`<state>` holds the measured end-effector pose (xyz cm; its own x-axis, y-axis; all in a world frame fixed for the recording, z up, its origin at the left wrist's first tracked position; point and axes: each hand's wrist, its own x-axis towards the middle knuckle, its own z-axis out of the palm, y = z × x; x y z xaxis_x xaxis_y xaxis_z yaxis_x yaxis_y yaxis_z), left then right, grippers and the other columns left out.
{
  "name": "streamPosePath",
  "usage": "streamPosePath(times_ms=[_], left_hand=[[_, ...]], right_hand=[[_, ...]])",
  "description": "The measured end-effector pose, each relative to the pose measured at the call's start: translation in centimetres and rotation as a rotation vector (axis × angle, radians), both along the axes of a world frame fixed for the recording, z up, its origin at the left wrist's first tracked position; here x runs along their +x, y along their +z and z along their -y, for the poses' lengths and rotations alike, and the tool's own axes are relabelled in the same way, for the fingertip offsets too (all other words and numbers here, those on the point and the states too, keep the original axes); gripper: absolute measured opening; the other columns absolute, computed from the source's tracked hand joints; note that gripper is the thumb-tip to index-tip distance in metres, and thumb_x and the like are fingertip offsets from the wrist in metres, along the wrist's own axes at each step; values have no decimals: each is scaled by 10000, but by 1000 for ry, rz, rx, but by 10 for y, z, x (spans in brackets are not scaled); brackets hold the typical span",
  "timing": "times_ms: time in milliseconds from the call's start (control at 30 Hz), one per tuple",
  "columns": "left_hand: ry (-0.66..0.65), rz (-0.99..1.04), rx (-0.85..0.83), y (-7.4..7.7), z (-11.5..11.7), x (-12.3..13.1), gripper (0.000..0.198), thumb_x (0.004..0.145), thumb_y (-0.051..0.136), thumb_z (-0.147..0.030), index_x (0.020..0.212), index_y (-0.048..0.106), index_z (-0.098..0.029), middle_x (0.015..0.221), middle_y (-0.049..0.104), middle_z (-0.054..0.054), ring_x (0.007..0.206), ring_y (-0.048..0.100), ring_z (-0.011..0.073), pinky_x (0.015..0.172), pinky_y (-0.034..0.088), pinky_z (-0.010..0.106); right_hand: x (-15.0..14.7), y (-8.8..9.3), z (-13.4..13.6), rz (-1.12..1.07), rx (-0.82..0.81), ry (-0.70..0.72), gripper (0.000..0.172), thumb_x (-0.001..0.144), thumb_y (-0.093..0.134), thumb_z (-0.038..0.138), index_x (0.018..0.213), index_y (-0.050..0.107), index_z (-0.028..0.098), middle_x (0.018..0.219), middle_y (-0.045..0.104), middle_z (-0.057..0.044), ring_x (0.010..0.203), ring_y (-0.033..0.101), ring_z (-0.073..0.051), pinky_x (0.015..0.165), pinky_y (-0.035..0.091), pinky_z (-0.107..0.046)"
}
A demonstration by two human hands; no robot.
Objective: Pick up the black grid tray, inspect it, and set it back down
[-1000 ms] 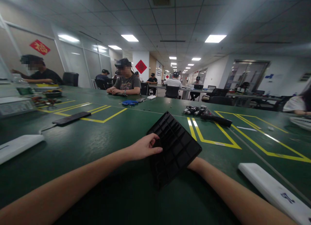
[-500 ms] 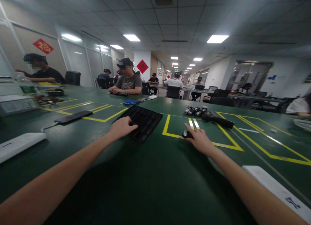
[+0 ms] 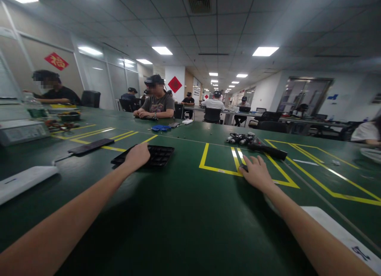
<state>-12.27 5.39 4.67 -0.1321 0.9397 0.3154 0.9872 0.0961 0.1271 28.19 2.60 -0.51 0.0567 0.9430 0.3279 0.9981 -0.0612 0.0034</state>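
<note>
Left hand point(image 3: 138, 155) is clamped on the tray point(image 3: 162, 155); contact with the surface point(image 3: 190, 216) cannot be confirmed. Right hand point(image 3: 258, 173) holds a small dark item point(image 3: 244, 167) near yellow tape point(image 3: 211, 169). Hands well apart.

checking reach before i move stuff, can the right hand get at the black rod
Probably yes: the black rod lies just beyond the right hand, with nothing visible between them, though the small dark item it seems to hold may need setting down first.

Black compartmented tray point(image 3: 161, 154) (nearly level); small dark piece point(image 3: 244, 167)
</note>
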Motion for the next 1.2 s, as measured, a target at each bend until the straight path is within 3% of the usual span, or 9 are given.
streamPosePath(times_ms=[100, 200, 333, 567, 700, 833, 1000, 1100, 1200], left_hand=[[-293, 78, 52, -13, 16, 36, 482, 751, 292, -81, 1198, 468, -101, 1020, 627, 88, 935, 574, 173, 834, 426, 275], [-649, 65, 41, -37, 35, 73, 518, 727, 302, -27, 1209, 466, -122, 1210, 531, 81, 1103, 476, 150, 968, 340, 287], [-846, 68, -97, -53, 49, 93, 434, 764, 336, -71, 1142, 528, -166, 1240, 508, 72, 1158, 426, 161, 1004, 308, 328], [-734, 129, 54, -50, 46, 88, 325, 862, 308, -253, 1086, 515, -141, 1111, 540, 96, 1045, 477, 177, 932, 360, 334], [-587, 51, 100, -50, 47, 88, 367, 849, 323, -403, 966, 547, -137, 949, 553, 96, 898, 519, 206, 802, 409, 342], [-485, -89, -11, -50, 47, 89, 385, 813, 357, -469, 876, 549, -141, 870, 561, 107, 790, 550, 233, 675, 421, 342], [-528, -159, -123, -47, 43, 84, 234, 840, 352, -290, 824, 541, -153, 796, 596, 98, 751, 574, 215, 687, 413, 327], [-567, -48, -106, -41, 37, 77, 191, 815, 409, -290, 784, 545, -160, 788, 599, 80, 756, 574, 204, 703, 418, 323], [-471, 421, -117, -27, 28, 67, 168, 780, 458, -286, 739, 557, -156, 682, 577, 39, 652, 570, 170, 622, 444, 296]], right_hand=[[-36, 14, 16, -82, -10, 143, 581, 830, 341, 439, 1319, 334, 125, 1336, 384, -150, 1282, 212, -312, 1006, 213, -440], [-78, 18, 43, -188, -125, 379, 593, 840, 300, 493, 1346, 287, 185, 1396, 320, -87, 1312, 162, -271, 1042, 172, -436], [-110, 6, 72, -233, -304, 668, 554, 847, 260, 526, 1334, 302, 265, 1420, 283, -59, 1307, 197, -263, 1044, 143, -492], [-94, 10, 61, -229, -232, 696, 489, 875, 252, 454, 1286, 390, 228, 1322, 435, -66, 1224, 362, -231, 1013, 274, -436], [-54, 16, 35, -93, -47, 391, 484, 869, 301, 394, 1261, 418, 135, 1294, 443, -124, 1225, 331, -276, 1007, 261, -442], [-12, 2, 18, 72, 12, 17, 443, 849, 348, 370, 1235, 428, 167, 1272, 439, -150, 1214, 286, -366, 927, 215, -603], [7, -13, 12, -35, -108, -99, 408, 844, 320, 374, 1178, 457, 184, 1114, 527, -151, 1019, 457, -320, 748, 414, -461], [6, -12, 13, -41, -94, -86, 409, 837, 321, 369, 1169, 464, 179, 1123, 520, -154, 1017, 450, -313, 737, 423, -419], [6, -10, 15, -46, -85, -72, 416, 837, 310, 367, 1172, 467, 177, 1115, 530, -149, 1011, 452, -313, 737, 423, -412]])
